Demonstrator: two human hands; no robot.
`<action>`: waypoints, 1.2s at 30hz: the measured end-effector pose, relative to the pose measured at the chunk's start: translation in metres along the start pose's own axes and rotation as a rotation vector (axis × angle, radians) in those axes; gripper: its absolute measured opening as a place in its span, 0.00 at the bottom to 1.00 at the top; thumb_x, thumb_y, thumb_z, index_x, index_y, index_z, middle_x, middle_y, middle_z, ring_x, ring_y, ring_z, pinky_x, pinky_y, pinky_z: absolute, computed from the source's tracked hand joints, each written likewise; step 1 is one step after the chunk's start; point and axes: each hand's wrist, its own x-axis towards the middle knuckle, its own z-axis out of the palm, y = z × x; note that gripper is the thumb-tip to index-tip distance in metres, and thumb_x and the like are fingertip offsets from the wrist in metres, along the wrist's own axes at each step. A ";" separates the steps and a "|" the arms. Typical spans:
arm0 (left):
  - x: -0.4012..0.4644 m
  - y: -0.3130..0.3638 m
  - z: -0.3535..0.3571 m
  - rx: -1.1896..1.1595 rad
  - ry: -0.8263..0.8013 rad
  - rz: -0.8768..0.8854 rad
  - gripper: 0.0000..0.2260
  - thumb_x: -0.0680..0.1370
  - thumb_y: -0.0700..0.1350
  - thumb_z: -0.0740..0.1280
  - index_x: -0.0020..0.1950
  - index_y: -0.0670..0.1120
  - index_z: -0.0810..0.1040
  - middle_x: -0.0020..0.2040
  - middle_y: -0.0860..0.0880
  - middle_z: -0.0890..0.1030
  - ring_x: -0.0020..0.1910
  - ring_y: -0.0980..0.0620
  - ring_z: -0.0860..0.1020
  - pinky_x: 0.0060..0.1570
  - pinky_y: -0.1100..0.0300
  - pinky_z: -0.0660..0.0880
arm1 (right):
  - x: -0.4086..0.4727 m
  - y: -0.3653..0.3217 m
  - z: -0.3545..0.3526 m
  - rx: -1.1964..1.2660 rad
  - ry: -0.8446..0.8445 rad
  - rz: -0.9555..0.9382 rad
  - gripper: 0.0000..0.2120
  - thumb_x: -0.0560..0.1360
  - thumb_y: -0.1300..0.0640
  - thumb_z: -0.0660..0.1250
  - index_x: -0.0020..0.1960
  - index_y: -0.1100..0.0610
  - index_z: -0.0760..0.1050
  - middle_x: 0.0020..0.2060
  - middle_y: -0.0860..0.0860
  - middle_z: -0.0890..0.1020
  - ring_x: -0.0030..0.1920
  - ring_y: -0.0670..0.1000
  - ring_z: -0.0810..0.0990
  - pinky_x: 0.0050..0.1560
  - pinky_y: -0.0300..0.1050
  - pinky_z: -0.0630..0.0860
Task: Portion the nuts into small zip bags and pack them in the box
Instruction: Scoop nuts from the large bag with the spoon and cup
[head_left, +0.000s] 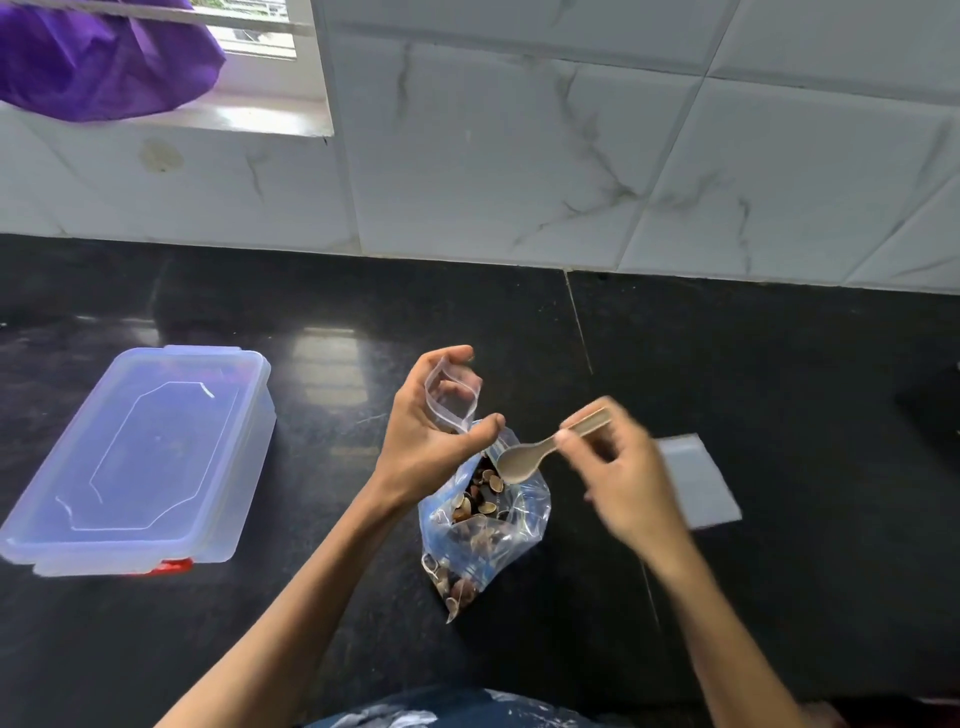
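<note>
While the left hand (434, 421) pinches a small empty zip bag (453, 397) open between thumb and curled fingers, the right hand (621, 480), blurred, grips a pale spoon (540, 449) by its handle. At six o'clock from the spoon's bowl stands the big bag of nuts (483, 525), its contents hard to distinguish. A flat spare bag (698, 480) lies at three o'clock, partly hidden; the lidded box (140, 457) sits at nine o'clock.
</note>
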 end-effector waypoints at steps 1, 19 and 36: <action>-0.001 0.000 -0.002 0.005 0.005 -0.001 0.27 0.63 0.51 0.74 0.60 0.54 0.71 0.51 0.46 0.77 0.51 0.47 0.78 0.50 0.66 0.76 | 0.000 0.012 0.013 -0.018 -0.036 0.036 0.03 0.76 0.52 0.67 0.44 0.47 0.74 0.35 0.42 0.81 0.34 0.41 0.79 0.34 0.44 0.76; -0.019 -0.024 -0.007 -0.002 0.070 0.006 0.25 0.64 0.48 0.72 0.59 0.52 0.72 0.45 0.48 0.77 0.45 0.57 0.77 0.51 0.65 0.76 | 0.003 0.028 0.049 -0.162 -0.192 0.235 0.05 0.74 0.50 0.68 0.46 0.51 0.77 0.40 0.45 0.83 0.41 0.43 0.81 0.44 0.42 0.77; -0.017 -0.031 -0.008 -0.033 0.066 -0.021 0.25 0.64 0.47 0.73 0.60 0.51 0.72 0.45 0.50 0.77 0.45 0.55 0.78 0.51 0.65 0.76 | 0.012 0.037 0.046 0.088 -0.250 0.516 0.04 0.76 0.55 0.66 0.49 0.54 0.77 0.37 0.48 0.86 0.36 0.42 0.80 0.43 0.40 0.75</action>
